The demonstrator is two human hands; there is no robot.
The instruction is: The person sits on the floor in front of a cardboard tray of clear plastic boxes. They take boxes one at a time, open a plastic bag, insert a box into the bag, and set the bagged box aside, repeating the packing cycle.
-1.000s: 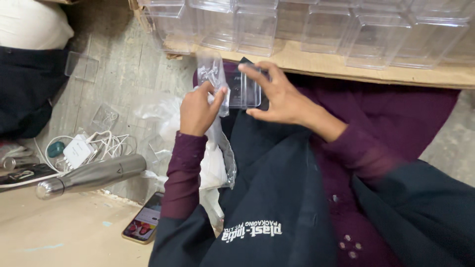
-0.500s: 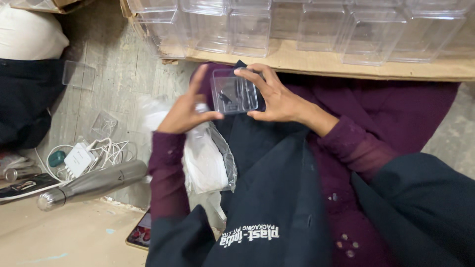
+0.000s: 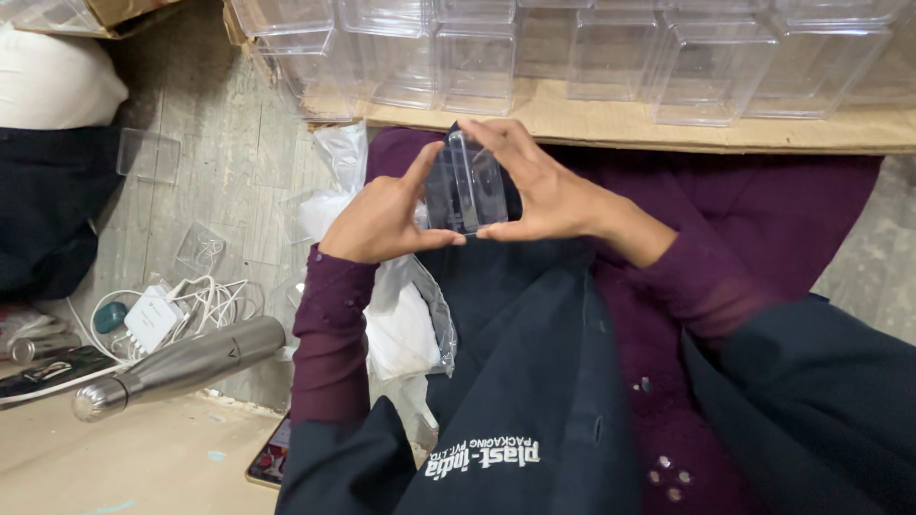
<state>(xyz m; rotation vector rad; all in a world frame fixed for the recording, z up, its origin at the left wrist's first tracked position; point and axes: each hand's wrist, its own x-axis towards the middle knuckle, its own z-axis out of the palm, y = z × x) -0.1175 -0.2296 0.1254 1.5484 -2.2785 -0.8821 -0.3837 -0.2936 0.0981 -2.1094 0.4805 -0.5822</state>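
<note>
1. Far left, a white bundle [image 3: 52, 81] lies over dark cloth [image 3: 48, 215]. A flat clear lid [image 3: 148, 155] rests on the grey plank floor [image 3: 224, 143] beside them, with bare boards around it.
2. Nearer on the left, a white charger with coiled cable [image 3: 167, 310] sits just beyond a steel bottle [image 3: 181, 367] lying on its side. A phone [image 3: 270, 456] peeps out at the near edge, partly hidden by the sleeve.
3. A clear plastic bag with white contents [image 3: 405, 329] lies on the lap just under the left forearm, crowding that side.
4. The left hand [image 3: 377, 215] has its thumb and forefinger pressed to the left side of the small clear box [image 3: 466, 186].
5. The small clear box is held up between both hands above the lap. It looks see-through with sharp straight edges, dark cloth showing behind it.
6. The right hand [image 3: 544, 186] clamps the box from top and right, fingers curled over the top edge and thumb beneath.
7. Far across the whole width, a row of clear boxes [image 3: 592, 52] stands on a cardboard sheet [image 3: 611, 124], whose edge lies just beyond the hands.
8. Right and near, maroon fabric [image 3: 763, 219] and a dark jacket [image 3: 534, 381] fill the space.
</note>
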